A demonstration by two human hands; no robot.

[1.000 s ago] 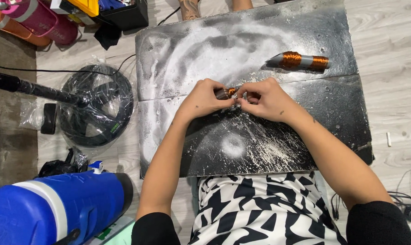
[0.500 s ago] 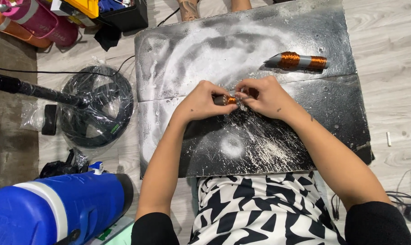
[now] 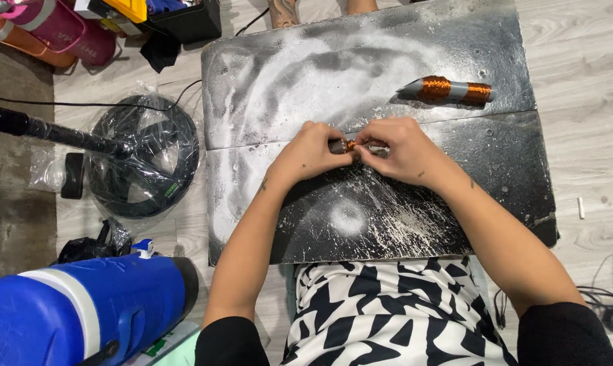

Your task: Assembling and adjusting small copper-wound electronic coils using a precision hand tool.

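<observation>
My left hand (image 3: 310,149) and my right hand (image 3: 396,150) meet over the middle of a black, white-smeared board (image 3: 286,68). Between their fingertips they pinch a small grey rod wound with copper wire (image 3: 342,145); most of it is hidden by the fingers. A second, longer grey rod with two copper wire windings (image 3: 449,90) lies free on the board, up and to the right of my hands. My legs in black-and-white patterned cloth (image 3: 394,312) sit below the board's near edge.
On the left floor lie a black round disc in plastic wrap (image 3: 147,159) with a black pole (image 3: 42,130) across it, and a big blue-and-white jug (image 3: 76,315). Pink and orange containers (image 3: 42,27) and a black box stand at top left. Cables (image 3: 608,305) lie bottom right.
The hands stay in the same spot on the board. Their fingers have shifted slightly around the small wound rod, which shows a little more between them.
</observation>
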